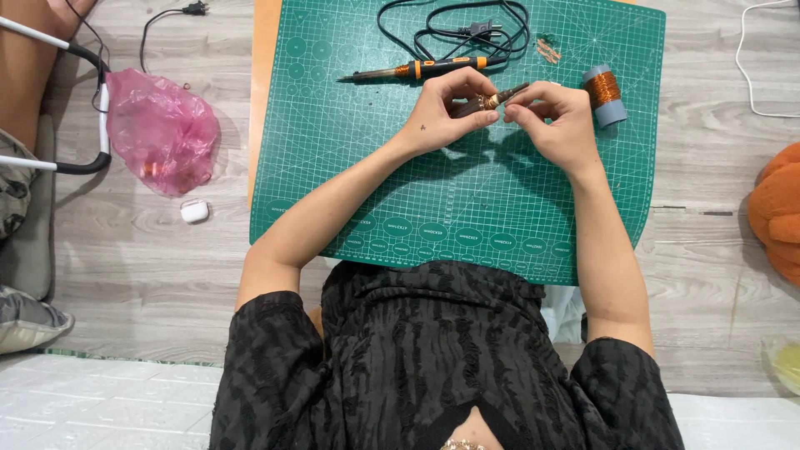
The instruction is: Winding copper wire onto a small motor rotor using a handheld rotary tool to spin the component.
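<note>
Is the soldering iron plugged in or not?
Not plugged in. The soldering iron lies on the green mat, its plug loose among the coiled cord.

This looks like a home turned hobby corner: a green cutting mat (375,167) lies on a grey wood-look floor (708,250), carrying a soldering iron (417,70) and a copper wire spool (603,95). An orange plush toy (777,208), a pink plastic bag (162,129) and cushions (25,321) lie around.
</note>
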